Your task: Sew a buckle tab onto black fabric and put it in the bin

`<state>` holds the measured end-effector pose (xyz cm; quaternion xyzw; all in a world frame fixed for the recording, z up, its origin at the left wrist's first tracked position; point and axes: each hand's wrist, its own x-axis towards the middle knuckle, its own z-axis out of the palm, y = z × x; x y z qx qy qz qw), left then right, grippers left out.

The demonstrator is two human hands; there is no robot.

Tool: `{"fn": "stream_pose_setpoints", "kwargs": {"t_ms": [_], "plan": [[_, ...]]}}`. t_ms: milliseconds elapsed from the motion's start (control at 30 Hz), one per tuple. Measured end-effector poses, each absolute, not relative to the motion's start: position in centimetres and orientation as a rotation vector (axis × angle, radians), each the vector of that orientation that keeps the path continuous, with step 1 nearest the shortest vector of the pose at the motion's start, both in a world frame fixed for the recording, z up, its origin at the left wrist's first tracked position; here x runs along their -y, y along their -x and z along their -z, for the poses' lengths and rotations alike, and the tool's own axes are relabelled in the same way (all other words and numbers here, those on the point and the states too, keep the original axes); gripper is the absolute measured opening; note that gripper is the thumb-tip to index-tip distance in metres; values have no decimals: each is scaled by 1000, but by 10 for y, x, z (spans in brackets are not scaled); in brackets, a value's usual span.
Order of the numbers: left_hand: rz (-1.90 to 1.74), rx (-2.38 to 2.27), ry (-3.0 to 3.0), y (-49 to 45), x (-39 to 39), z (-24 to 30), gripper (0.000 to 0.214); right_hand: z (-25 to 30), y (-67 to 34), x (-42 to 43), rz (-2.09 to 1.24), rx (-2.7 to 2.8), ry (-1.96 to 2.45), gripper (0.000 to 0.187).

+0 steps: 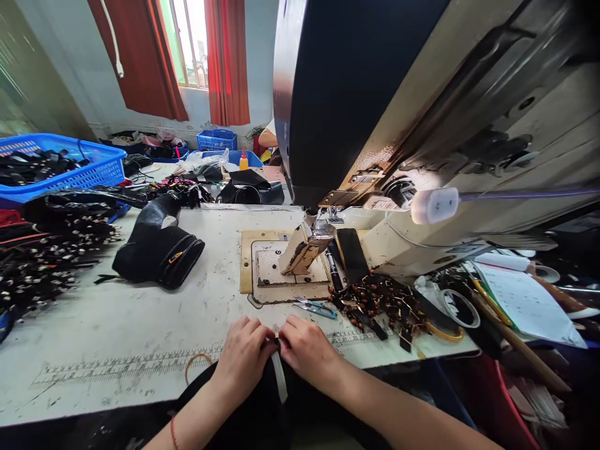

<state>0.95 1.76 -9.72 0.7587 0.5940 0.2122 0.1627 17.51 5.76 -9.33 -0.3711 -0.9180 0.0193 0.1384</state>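
White strip point(280, 379) apparently pinched, left hand point(244, 351) and right hand point(307, 347) nearly meet, fingers point(257, 332) curled.

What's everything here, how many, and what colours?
sewing machine: one, dark and cream, centre-right
table: one, whitish, below machine
boot-shaped piece: one, black, table's left
snips: one, blue, before machine
phone: one, dark, right of centre
small pieces: many, black-brown, right of snips
tape rolls: two, white, right
papers: several, white, right
strap pile: one, black, left
baskets: at least two, blue, left and back
bottle: one, yellow, back
curtains: two, red, back
strip: one, white, front centre
another person's arm: one, behind machine
left hand: one, bare, pinching strip
right hand: one, bare, pinching strip
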Motion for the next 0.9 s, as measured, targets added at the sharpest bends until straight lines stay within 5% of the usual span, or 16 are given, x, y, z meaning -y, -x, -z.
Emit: {"fn": "stream_pose_setpoints", "kwargs": {"t_ms": [900], "plan": [[-659, -1748, -2091, -15, -15, 93, 8, 89, -189, -59, -122, 2631, 1040, 12]]}}
